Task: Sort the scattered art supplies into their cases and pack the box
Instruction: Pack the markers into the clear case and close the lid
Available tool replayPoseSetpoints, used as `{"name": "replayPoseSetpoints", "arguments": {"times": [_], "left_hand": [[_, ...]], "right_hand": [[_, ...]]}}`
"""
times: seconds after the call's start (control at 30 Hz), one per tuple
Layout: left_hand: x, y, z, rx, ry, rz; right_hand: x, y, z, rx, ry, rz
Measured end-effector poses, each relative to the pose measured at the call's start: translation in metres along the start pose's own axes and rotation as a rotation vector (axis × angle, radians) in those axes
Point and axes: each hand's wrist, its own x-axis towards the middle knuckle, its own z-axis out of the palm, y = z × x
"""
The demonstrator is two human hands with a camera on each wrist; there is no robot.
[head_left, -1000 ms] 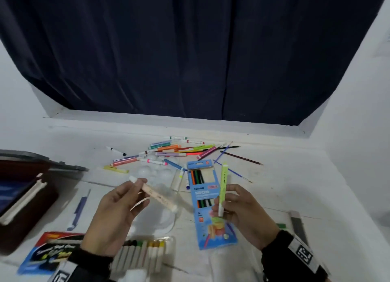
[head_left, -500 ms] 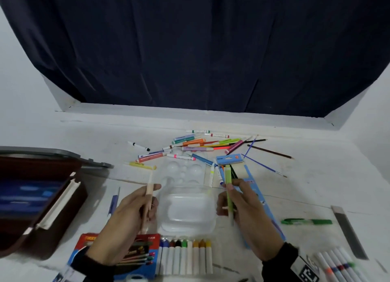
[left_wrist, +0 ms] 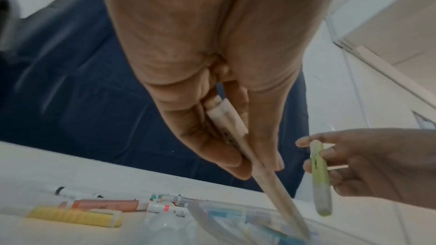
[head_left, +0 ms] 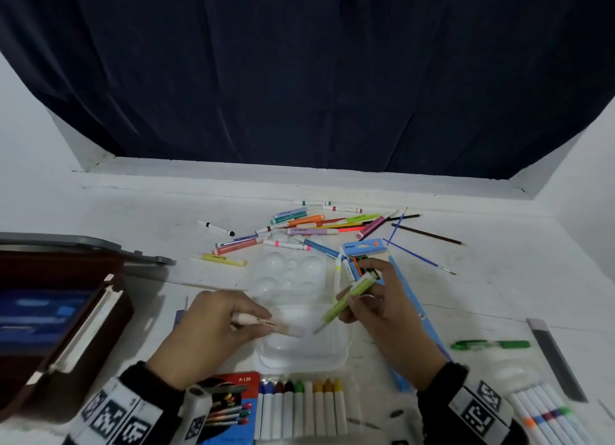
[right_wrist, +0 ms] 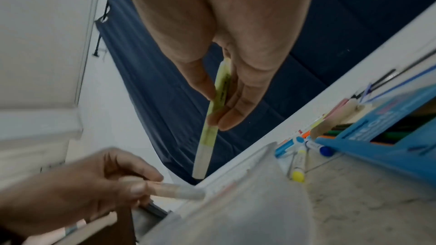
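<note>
Crowding hands (head_left: 213,331): scattered markers (head_left: 299,226), tray (head_left: 299,354).

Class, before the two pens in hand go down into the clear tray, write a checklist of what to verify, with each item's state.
1. Left hand holds the beige pen: ok.
2. Right hand holds the lime pen: ok.
3. Both pen tips over the clear tray: ok.
4. Tray compartment bare beneath them: ok.
5. Pens capped: cannot tell.
6. This tray is their proper case: cannot tell.
</note>
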Motion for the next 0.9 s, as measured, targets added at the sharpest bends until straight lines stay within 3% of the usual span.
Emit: {"name": "replayPoseSetpoints", "arguments": {"times": [0.2,0.37,0.6,0.77,0.9], "left_hand": [[0.017,-0.005,0.019,0.177,-0.303,0.22],[0.026,-0.005,0.025,0.269,-0.425,0.192],[0.032,0.006,0.03,0.474,-0.411,0.161],[0.035,0.009,0.037,0.501,-0.367,0.097],[0.038,0.011,0.042,0.541,-0.34,0.064]], "right_hand": [[0.006,0.002,0.005,-0.329,-0.093,-0.078],[0.01,0.011,0.005,-0.664,-0.206,-0.221],[0.018,0.015,0.009,-0.908,-0.336,-0.354],[0.016,0.016,0.018,-1.097,-0.459,-0.332],[0.017,0.015,0.023,-1.159,-0.474,-0.305]]}}
